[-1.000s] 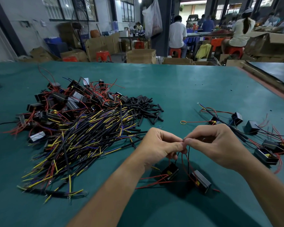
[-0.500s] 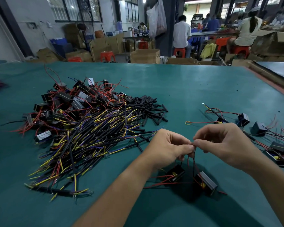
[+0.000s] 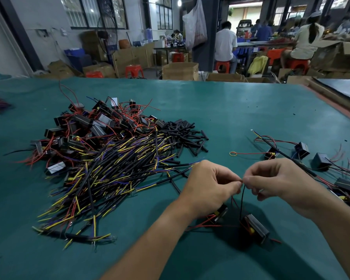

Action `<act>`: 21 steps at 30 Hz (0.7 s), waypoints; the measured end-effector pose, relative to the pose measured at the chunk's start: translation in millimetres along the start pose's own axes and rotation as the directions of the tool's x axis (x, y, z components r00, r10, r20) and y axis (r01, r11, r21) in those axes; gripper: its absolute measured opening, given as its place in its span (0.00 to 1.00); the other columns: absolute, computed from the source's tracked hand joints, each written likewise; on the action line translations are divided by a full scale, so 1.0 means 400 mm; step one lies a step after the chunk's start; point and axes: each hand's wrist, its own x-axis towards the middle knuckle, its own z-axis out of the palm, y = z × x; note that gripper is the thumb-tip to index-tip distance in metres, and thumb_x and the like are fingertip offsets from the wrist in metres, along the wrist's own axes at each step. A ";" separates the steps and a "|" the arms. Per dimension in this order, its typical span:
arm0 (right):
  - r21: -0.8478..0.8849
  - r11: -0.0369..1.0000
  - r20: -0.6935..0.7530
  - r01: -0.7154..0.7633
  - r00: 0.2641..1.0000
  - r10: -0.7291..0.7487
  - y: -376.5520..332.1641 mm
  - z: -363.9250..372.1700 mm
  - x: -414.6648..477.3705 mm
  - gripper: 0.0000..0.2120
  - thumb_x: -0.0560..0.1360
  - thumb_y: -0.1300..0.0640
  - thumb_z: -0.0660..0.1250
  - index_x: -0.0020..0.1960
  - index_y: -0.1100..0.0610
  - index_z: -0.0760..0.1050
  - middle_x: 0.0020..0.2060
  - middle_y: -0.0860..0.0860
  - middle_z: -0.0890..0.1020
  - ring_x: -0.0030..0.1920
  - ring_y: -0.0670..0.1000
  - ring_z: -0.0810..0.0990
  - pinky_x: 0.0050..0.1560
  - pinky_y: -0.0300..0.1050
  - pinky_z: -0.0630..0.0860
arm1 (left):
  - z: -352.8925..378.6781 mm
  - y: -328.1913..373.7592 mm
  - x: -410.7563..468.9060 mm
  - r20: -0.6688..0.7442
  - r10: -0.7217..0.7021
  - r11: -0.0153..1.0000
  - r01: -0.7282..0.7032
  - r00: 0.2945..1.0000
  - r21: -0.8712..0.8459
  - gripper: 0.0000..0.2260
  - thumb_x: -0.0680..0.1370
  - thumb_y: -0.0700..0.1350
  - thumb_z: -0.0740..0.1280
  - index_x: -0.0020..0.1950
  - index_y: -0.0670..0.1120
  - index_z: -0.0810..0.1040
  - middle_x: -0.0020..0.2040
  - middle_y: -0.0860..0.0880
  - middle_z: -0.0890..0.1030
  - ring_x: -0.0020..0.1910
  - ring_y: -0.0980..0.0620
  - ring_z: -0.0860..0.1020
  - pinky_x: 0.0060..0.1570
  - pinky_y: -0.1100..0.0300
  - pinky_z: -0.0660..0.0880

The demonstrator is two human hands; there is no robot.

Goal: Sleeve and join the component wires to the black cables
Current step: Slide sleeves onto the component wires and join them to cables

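Just right of the cable pile [image 3: 109, 168], our left hand [image 3: 210, 186] has stayed pinched fingertip to fingertip with our right hand [image 3: 281, 182]. Both grip the top of a thin black wire [image 3: 242, 199] that hangs down to a component [image 3: 255, 229] lying right of the pile. With so little shifted, we judge the join is mid-twist; whether a sleeve is on it we cannot tell.

Matt, smooth teal mat [image 3: 230, 110] under the cable pile [image 3: 113, 168]. The cables' plastic insulation shows a faint sheen. Behind the pile, glossy black plastic component boxes [image 3: 101, 122]; right of it, matt black sleeve tubes [image 3: 186, 136]. Beyond it, dull cardboard cartons [image 3: 180, 70].
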 end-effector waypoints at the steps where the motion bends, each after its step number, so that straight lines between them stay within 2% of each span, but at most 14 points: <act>1: 0.018 0.999 -0.003 -0.028 1.000 0.028 -0.001 0.001 0.000 0.10 0.73 0.66 0.71 0.33 0.60 0.82 0.27 0.55 0.78 0.28 0.48 0.76 0.29 0.39 0.74 | 0.001 -0.002 -0.001 -0.014 0.029 0.999 -0.029 0.999 0.024 0.04 0.73 0.37 0.71 0.41 0.41 0.86 0.32 0.49 0.84 0.29 0.62 0.74 0.32 0.67 0.71; 5: 0.041 0.995 -0.005 -0.087 0.996 0.087 -0.006 0.006 -0.001 0.12 0.74 0.61 0.71 0.31 0.60 0.80 0.28 0.55 0.78 0.28 0.48 0.75 0.29 0.40 0.73 | 0.000 -0.006 -0.005 -0.053 0.127 0.983 -0.119 0.990 0.137 0.04 0.73 0.40 0.71 0.41 0.43 0.86 0.34 0.48 0.85 0.29 0.61 0.75 0.34 0.66 0.72; 9: 0.026 0.995 -0.020 -0.099 0.995 0.100 -0.006 0.017 0.001 0.13 0.73 0.64 0.71 0.30 0.60 0.80 0.27 0.56 0.78 0.27 0.48 0.75 0.29 0.41 0.74 | -0.002 -0.001 -0.009 -0.057 0.263 0.909 -0.227 0.963 0.350 0.05 0.73 0.42 0.71 0.43 0.44 0.87 0.35 0.48 0.85 0.31 0.57 0.79 0.34 0.70 0.70; 15: 0.023 0.990 -0.055 -0.137 0.989 0.138 0.000 0.022 0.007 0.11 0.74 0.65 0.70 0.32 0.62 0.80 0.28 0.55 0.79 0.27 0.48 0.75 0.28 0.40 0.74 | -0.002 0.004 -0.011 -0.052 0.335 0.860 -0.283 0.941 0.425 0.05 0.74 0.41 0.71 0.44 0.45 0.87 0.34 0.48 0.85 0.31 0.49 0.79 0.32 0.61 0.73; 21: 0.015 0.980 -0.052 -0.200 0.978 0.200 0.008 0.010 0.013 0.10 0.72 0.64 0.72 0.34 0.67 0.81 0.29 0.57 0.80 0.27 0.49 0.75 0.27 0.39 0.75 | 0.003 0.004 -0.013 -0.041 0.364 0.834 -0.306 0.931 0.460 0.05 0.74 0.42 0.70 0.45 0.46 0.87 0.34 0.49 0.85 0.29 0.50 0.78 0.31 0.60 0.72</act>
